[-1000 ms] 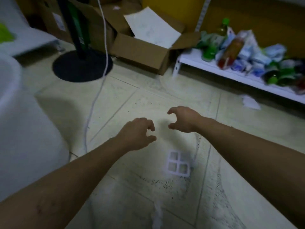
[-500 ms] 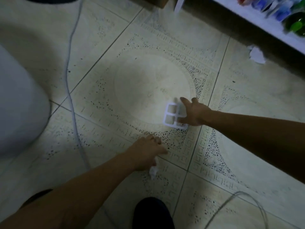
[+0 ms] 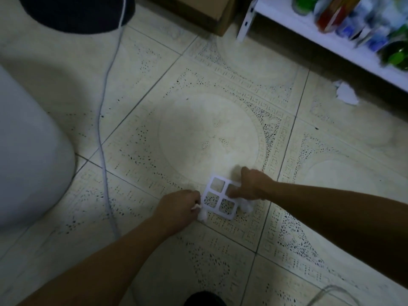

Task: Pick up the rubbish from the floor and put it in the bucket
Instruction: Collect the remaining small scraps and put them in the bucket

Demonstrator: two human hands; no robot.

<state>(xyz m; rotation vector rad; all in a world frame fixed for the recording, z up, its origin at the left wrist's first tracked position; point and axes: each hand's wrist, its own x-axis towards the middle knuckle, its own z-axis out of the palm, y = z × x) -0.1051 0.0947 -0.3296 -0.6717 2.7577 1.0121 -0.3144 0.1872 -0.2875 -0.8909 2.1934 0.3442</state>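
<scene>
Left grip (image 3: 178, 206) clenched on white paper wad (image 3: 202, 215) at floor (image 3: 209, 133) level; right grip (image 3: 254, 187) pinches white 4-hole plastic grid (image 3: 220, 200). Bucket (image 3: 26, 151) far left.

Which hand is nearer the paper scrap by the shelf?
Right: right hand grips the white grid, below-left of the scrap; left hand, holding a tissue, sits farther left, beyond the grid.

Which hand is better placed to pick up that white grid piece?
Right: the right hand grips the white grid piece, while the left hand beside it is full, holding a white wad.
</scene>
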